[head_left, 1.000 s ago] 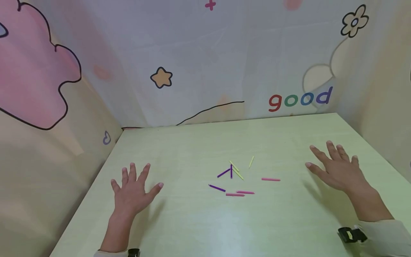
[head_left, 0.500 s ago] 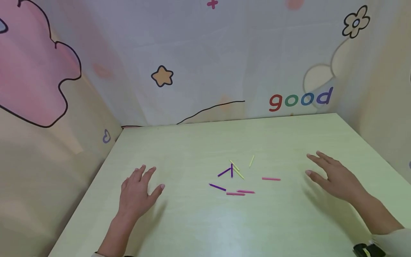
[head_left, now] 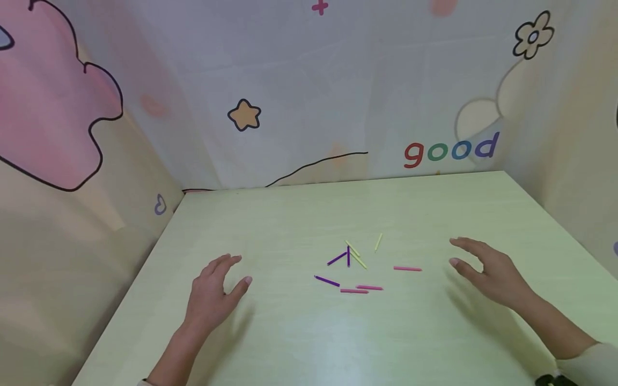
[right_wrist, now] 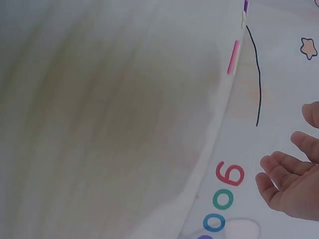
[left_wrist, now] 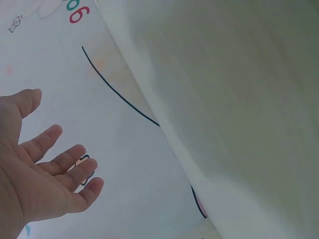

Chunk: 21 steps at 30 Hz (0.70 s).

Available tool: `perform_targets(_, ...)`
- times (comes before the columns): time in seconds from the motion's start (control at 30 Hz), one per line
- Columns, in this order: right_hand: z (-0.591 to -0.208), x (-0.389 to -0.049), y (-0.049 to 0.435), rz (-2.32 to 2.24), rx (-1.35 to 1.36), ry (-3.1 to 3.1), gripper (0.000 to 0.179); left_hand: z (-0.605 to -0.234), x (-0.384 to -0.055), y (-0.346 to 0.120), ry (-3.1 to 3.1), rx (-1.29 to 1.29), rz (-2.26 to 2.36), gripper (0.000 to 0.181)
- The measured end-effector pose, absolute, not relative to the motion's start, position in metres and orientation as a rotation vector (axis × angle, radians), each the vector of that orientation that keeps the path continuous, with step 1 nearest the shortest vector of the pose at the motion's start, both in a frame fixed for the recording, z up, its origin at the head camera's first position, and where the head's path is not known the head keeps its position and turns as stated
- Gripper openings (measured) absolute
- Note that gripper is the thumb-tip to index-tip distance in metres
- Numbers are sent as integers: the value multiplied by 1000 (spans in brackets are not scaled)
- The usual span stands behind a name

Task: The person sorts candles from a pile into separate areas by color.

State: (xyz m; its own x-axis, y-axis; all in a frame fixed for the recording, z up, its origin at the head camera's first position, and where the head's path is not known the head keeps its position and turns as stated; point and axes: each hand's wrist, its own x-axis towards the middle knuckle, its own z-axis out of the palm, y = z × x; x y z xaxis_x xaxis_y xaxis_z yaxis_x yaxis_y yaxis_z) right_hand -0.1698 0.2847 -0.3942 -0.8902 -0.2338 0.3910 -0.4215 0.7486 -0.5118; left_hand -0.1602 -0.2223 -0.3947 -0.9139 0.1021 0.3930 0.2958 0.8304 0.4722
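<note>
Turned side-on and drawn slightly inward since a second ago, from a flat, fanned spread to a looser cupped shape: both hands, the left hand over the left part of the desk, the right hand over its right part. Meaning, by the look of it: a little nearer to the sticks, contact not yet made. Nothing held in either of the hands; thumbs wide of the fingers, shadows on the desk suggesting a hover. Unshifted across that same second: nine thin sticks, scattered around the middle of the desk, between the hands. Thickest-looking, the pink sticks: two side by side at the front, one alone toward the right hand. Next, the purple sticks: one alone at the front left, two forming a wedge farther back, touching or nearly so. Thinnest-looking, the pale yellow sticks: two almost in line beside that wedge, contact hard to tell, one apart, farther back and rightward.
</note>
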Motion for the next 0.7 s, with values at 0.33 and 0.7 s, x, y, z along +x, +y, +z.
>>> perform_targets(0.33,-391,-171,271,1231,431,-2763,45,-396,-161,-212,-2624,-307,-1032,40)
perform_targets(0.7,-393,-171,256,1388,405,-2776,47,-397,-163,-197,-2633,-286,-1308,39)
